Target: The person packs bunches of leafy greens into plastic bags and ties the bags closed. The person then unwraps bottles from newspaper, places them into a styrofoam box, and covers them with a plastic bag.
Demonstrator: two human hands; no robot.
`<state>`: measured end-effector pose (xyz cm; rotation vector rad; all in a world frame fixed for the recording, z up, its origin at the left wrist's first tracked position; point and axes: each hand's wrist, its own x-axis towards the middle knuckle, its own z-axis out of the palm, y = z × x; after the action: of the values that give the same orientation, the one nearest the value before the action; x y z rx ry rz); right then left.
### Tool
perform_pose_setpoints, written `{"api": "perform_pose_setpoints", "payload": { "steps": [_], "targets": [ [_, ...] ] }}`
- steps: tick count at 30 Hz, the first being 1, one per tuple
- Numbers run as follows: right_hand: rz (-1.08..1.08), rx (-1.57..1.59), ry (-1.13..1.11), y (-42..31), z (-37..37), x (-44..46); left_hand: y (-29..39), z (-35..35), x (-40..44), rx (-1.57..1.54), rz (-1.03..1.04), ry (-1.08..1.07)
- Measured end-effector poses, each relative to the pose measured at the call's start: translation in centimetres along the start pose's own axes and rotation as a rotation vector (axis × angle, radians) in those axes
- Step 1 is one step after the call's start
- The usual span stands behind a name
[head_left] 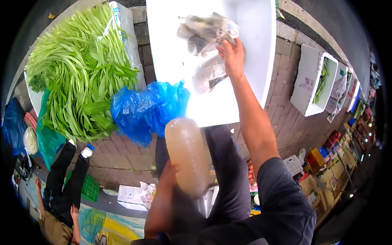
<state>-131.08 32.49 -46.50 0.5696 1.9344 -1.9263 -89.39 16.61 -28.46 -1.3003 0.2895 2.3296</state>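
Note:
My left hand (168, 173) grips a long, rounded, pale-brown object (187, 153) with a smooth, shiny surface, held upright over my legs; its kind I cannot make out. Most of the left fingers are hidden behind it. In the white foam box (255, 53), my right hand (232, 53) pinches the edge of a crumpled newspaper (208, 28), blurred by motion. A second newspaper-wrapped piece (208, 71) lies below it in the box. At the box's near left corner sits a blue plastic bag (149, 108).
Leafy greens (81, 69) are heaped in a foam box at left. A person in black trousers (65, 183) stands at lower left by a green crate (87, 188). Another foam box (314, 79) with green vegetables stands on the paving at right.

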Motion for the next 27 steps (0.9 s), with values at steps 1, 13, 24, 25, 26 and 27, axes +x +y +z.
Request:
{"api": "perform_pose_setpoints", "payload": {
  "steps": [1,13,24,25,26,27],
  "targets": [
    [-0.052,-0.012,0.106,1.6,-1.5,-0.5,0.1,0.0,0.2,-0.001,0.003,-0.007],
    [0.592,-0.477,0.585,17.7,-0.6,-3.4,0.0,-1.5,0.1,0.109,-0.101,0.151],
    [0.391,-0.331,0.419,16.4,-8.3,-5.5,1.0,2.0,0.8,0.09,0.017,0.063],
    [0.434,-0.156,0.315,14.8,-8.9,-5.8,0.8,1.5,1.4,0.132,0.055,0.109],
    [0.477,0.021,0.208,13.7,-9.7,-6.1,0.4,0.3,2.2,0.176,0.094,0.16],
    [0.519,0.202,0.101,12.2,-10.2,-6.7,0.8,0.9,2.3,0.225,0.128,0.214]
  ]
}}
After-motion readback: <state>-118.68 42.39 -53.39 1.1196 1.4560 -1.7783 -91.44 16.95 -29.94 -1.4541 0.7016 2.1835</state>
